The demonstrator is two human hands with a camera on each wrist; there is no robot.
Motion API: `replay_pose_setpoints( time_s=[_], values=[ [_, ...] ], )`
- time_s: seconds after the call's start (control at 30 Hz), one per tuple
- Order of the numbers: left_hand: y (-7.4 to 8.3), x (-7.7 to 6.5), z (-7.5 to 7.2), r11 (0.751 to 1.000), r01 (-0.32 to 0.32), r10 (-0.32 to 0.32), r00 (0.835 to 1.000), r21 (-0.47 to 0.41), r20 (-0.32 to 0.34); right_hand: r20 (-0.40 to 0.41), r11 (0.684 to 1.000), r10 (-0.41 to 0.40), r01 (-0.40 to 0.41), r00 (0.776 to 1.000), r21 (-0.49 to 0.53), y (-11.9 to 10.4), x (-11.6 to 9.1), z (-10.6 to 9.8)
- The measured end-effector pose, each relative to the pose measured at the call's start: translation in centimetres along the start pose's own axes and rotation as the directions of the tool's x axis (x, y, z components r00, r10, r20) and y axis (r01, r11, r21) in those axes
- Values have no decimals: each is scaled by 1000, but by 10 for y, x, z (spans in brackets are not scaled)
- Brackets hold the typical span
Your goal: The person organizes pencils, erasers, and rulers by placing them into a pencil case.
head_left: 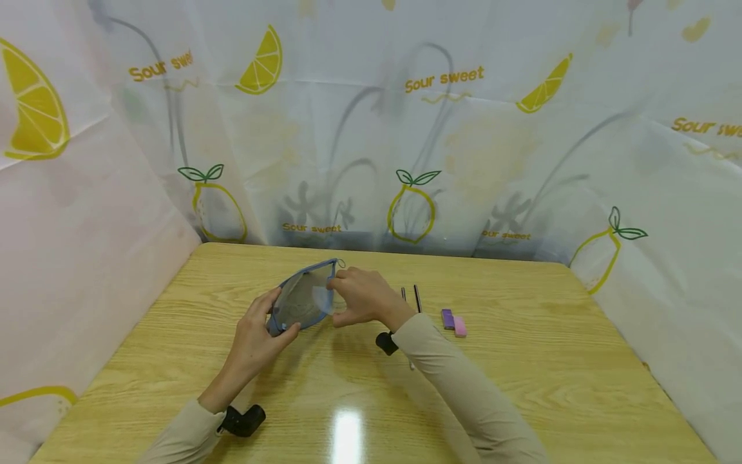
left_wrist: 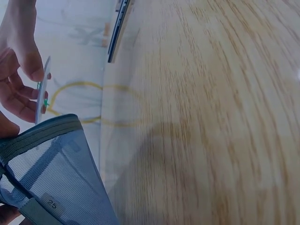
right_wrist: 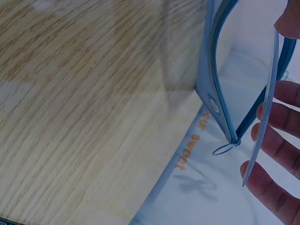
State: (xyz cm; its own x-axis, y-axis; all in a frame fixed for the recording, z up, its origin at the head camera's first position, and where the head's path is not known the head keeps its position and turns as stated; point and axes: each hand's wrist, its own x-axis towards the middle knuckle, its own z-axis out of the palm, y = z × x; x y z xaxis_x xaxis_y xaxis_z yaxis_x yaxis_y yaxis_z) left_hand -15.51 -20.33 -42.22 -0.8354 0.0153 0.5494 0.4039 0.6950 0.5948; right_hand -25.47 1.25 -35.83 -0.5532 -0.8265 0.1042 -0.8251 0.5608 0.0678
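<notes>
My left hand [head_left: 255, 332] grips a blue mesh zip pouch [head_left: 301, 299], thumb on the near side and fingers at its left. The pouch is tilted, its zipped mouth spread apart and turned toward my right hand [head_left: 365, 296]. Between thumb and fingers, the right hand holds a thin clear plastic piece with fine scale marks [right_wrist: 267, 110] beside that mouth. In the left wrist view the piece [left_wrist: 43, 91] appears edge-on, with green marks, so its full outline cannot be told. A tag reading 25 [left_wrist: 52, 203] shows on the mesh.
Two slim dark pen-like sticks [head_left: 418, 299] lie right of the right hand, partly hidden by the forearm. Beside them a purple block [head_left: 447, 319] and a pink block [head_left: 460, 327] touch. A lemon-printed cloth [head_left: 359, 154] stands behind the wooden table [head_left: 539, 361].
</notes>
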Motion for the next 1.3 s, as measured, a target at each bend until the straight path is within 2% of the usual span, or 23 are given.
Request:
replay_pose_setpoints(
  time_s=[0.83, 1.03, 1.3],
  values=[
    [2, 0, 1, 1000, 3, -3, 1000, -14, 6, 20, 997, -6, 4, 1000, 79, 2, 19, 19],
    [2, 1, 1, 1000, 2, -1, 1000, -19, 9, 34, 993, -12, 8, 999, 116, -1, 25, 23],
    [3, 0, 0, 1000, 9, -9, 1000, -13, 13, 13, 980, -52, 49, 999, 194, -6, 33, 29]
  ],
)
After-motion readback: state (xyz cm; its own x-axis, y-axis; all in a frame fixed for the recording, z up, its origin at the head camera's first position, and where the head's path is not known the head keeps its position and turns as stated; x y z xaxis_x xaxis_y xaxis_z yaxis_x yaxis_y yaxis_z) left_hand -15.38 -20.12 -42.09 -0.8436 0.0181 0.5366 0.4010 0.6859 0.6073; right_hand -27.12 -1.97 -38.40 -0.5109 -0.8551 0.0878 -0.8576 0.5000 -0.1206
